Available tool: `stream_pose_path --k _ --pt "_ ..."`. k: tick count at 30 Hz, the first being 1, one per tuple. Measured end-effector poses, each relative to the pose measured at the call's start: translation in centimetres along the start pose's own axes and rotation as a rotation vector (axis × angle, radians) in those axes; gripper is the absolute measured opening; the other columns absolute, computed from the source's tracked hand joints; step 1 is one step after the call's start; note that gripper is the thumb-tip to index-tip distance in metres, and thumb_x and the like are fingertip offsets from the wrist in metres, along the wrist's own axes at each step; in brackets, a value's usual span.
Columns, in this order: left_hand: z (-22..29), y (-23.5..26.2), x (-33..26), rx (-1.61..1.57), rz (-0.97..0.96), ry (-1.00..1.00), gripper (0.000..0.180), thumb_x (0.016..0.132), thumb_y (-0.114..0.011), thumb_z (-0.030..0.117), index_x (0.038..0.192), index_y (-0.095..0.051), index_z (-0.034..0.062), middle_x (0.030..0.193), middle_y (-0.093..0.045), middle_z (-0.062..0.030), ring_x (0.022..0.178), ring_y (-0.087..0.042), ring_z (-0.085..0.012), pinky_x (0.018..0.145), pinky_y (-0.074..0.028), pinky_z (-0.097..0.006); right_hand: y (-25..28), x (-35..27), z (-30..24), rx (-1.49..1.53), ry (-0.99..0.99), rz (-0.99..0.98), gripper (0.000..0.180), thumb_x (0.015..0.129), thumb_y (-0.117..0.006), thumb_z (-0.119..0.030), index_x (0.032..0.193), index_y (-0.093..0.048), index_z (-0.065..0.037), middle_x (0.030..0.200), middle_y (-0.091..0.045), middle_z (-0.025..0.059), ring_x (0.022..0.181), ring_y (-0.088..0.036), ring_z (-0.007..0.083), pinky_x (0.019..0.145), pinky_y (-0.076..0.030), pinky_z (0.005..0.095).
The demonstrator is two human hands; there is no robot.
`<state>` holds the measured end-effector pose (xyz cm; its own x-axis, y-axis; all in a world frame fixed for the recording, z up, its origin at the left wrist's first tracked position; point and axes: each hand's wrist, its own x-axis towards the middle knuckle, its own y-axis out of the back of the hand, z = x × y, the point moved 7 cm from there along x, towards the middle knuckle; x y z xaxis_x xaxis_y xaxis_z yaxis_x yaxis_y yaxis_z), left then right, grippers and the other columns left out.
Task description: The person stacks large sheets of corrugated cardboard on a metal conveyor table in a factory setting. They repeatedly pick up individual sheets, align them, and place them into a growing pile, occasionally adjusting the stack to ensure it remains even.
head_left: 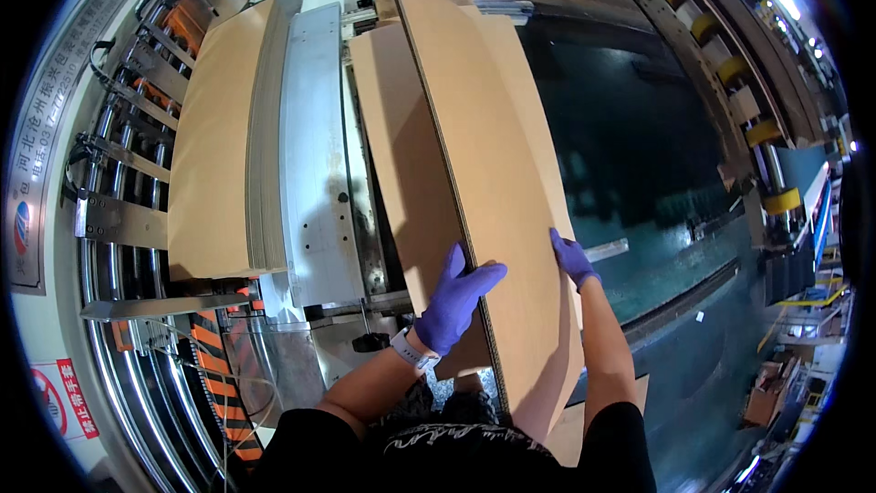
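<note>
A long brown corrugated cardboard sheet (497,164), or a thin bundle of them, slants before me with its left edge raised. My left hand (454,303), in a purple glove, is closed on that edge, thumb on the top face. On the opposite long edge, my right hand (572,258), also gloved in purple, grips the cardboard; its lower fingers are hidden. More cardboard (391,105) lies underneath, in shadow. To the left, a thick stack of cardboard sheets (219,146) sits in the machine.
A pale metal plate (315,164) runs between the stack and the held cardboard. Shiny metal rollers (151,402) and an orange-black striped guard (219,383) are at the left. Dark green floor (630,146) lies to the right, with a yellow-wheeled conveyor (762,132) beyond.
</note>
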<state>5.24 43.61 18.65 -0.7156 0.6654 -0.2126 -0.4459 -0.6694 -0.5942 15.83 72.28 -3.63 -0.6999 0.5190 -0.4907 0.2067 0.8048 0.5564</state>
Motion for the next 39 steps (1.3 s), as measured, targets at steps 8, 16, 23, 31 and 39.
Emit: stream_pose_path --k 8,16,23,31,39 --pt "-2.4 -4.4 0.6 0.221 0.299 -0.277 0.061 0.084 -0.06 -0.001 0.137 -0.032 0.0036 0.123 -0.048 -0.0087 0.11 -0.05 -0.0188 0.095 -0.043 -0.033 3.5 -11.4 -24.1 0.502 0.015 -0.464 0.045 0.099 -0.046 -0.039 0.13 -0.048 -0.007 0.125 -0.051 0.016 0.105 -0.056 0.0203 0.08 -0.049 0.0292" --pt "-7.8 -11.8 3.3 0.229 -0.012 -0.301 0.082 0.079 -0.058 0.0 0.148 -0.012 0.0025 0.145 -0.028 -0.0145 0.136 -0.027 -0.0246 0.114 -0.022 -0.037 7.7 -12.0 -28.9 -0.468 0.295 0.086 0.059 0.079 -0.067 -0.041 0.109 -0.045 0.005 0.103 -0.061 0.033 0.1 -0.059 0.0489 0.085 -0.049 0.0473" --pt "-7.8 -0.7 1.6 0.479 -0.071 -0.065 0.045 0.095 -0.057 0.03 0.13 -0.05 0.0017 0.118 -0.057 -0.0111 0.116 -0.05 -0.0183 0.098 -0.041 -0.029 17.8 -12.2 -24.8 -0.139 0.372 0.169 0.038 0.078 -0.068 -0.022 0.101 -0.051 0.004 0.09 -0.062 0.0144 0.085 -0.055 0.0174 0.076 -0.047 0.0357" --pt "-21.9 27.7 -4.3 0.703 0.665 0.29 0.052 0.089 -0.062 0.042 0.12 -0.056 0.0001 0.117 -0.06 -0.0141 0.112 -0.054 -0.0226 0.094 -0.044 -0.034 22.0 -23.0 -26.9 -0.069 0.432 0.182 0.044 0.081 -0.072 -0.013 0.114 -0.05 0.005 0.098 -0.057 0.0047 0.088 -0.05 0.0119 0.075 -0.045 0.0288" --pt "-21.9 21.7 3.9 0.789 0.222 0.367 0.079 0.089 -0.058 0.046 0.145 -0.028 0.0001 0.147 -0.035 -0.0238 0.14 -0.029 -0.0306 0.113 -0.026 -0.035 17.9 -29.6 -29.3 -0.31 0.338 0.035 0.053 0.082 -0.07 -0.021 0.126 -0.047 -0.002 0.084 -0.064 0.0183 0.073 -0.065 0.0227 0.067 -0.05 0.0364"
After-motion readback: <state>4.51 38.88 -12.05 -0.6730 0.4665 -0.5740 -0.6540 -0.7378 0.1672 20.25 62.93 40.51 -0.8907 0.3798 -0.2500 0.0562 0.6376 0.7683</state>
